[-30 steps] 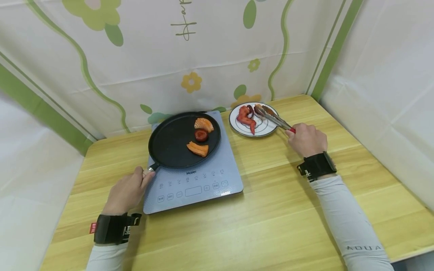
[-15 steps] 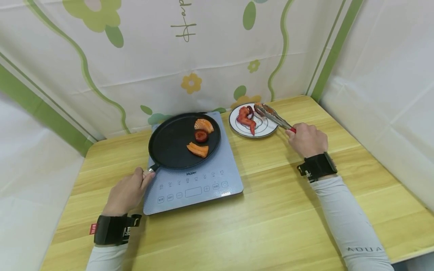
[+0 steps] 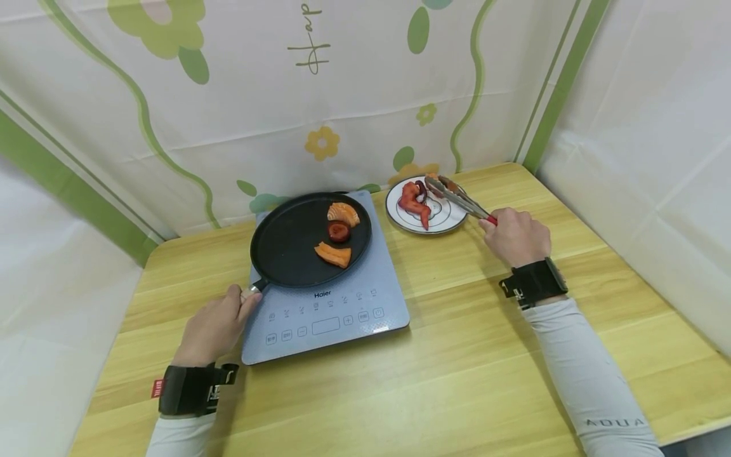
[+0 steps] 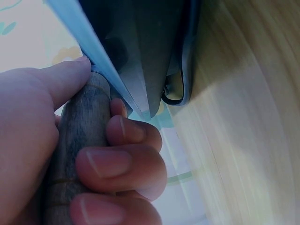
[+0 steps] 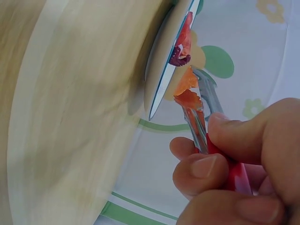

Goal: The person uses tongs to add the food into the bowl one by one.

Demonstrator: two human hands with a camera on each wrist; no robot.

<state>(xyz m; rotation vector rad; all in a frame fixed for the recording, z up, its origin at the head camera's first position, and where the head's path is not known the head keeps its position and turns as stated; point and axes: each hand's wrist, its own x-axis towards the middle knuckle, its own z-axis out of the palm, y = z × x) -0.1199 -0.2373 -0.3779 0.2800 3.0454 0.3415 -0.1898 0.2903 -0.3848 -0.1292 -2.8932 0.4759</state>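
The wooden handle of a flat black pan was gripped by the left hand, the fingers being curled round it and the thumb laid along it. The pan was set on a grey-blue hob marked Haier, and three pieces were seen in its right half: a ridged orange slice at the back, a round dark red piece in the middle and an orange strip nearest the front. Metal tongs with red grips were held by the right hand, pinched between thumb and fingers. By the tongs an orange piece was held at the far right side of a white plate (whether the plate was touched by it could not be told). On the plate were laid a bent red piece and, close against it, a dark purplish piece. Plate and hob were both borne by the wooden bench, and behind them a flower-printed cloth was hung.
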